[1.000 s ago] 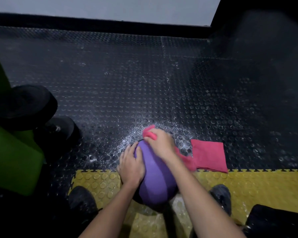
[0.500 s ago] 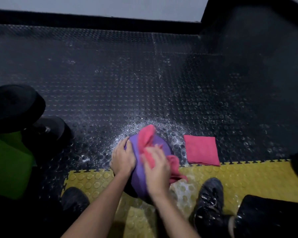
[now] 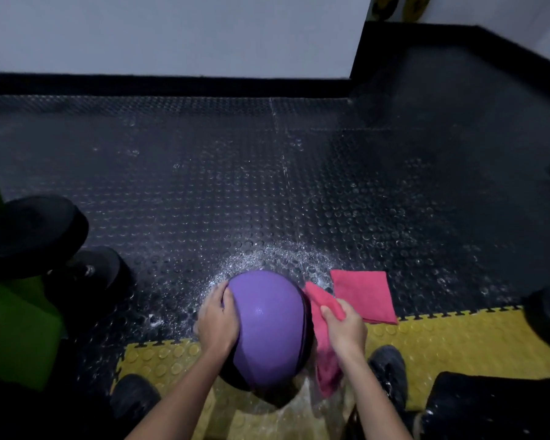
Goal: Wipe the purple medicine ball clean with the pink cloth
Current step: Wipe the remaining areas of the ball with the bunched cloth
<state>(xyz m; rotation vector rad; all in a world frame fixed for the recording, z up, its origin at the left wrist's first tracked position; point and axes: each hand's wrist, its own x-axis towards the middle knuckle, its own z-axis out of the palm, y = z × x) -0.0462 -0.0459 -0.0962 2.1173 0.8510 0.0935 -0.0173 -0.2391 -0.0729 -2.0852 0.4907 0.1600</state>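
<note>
The floor is black rubber matting [image 3: 203, 192] studded with round bumps, a seam running up it near the middle of the frame. Along the bottom edge lies a yellow mat [image 3: 441, 341] with the same studs, joined to the black by a toothed edge. A pale wall [image 3: 172, 33] fills the top of the frame above a black skirting strip [image 3: 140, 85], and the room steps back at the upper right.

The purple medicine ball [image 3: 267, 325] sits at lower centre, across the join of black and yellow, with white specks [image 3: 267, 252] scattered on the floor around its far side. The left hand [image 3: 218, 322] rests on the ball's left side, fingers laid along its curve and holding nothing else. The right hand [image 3: 346, 328], just right of the ball, has its fingers curled tight around the pink cloth [image 3: 326, 369], which hangs beside the ball. A second cloth [image 3: 362, 293], folded flat, lies on the floor just right of it.

Black round weights [image 3: 29, 233] and a green block [image 3: 13, 328] stand at the left edge. Dark shoes [image 3: 387, 366] show at the bottom.
</note>
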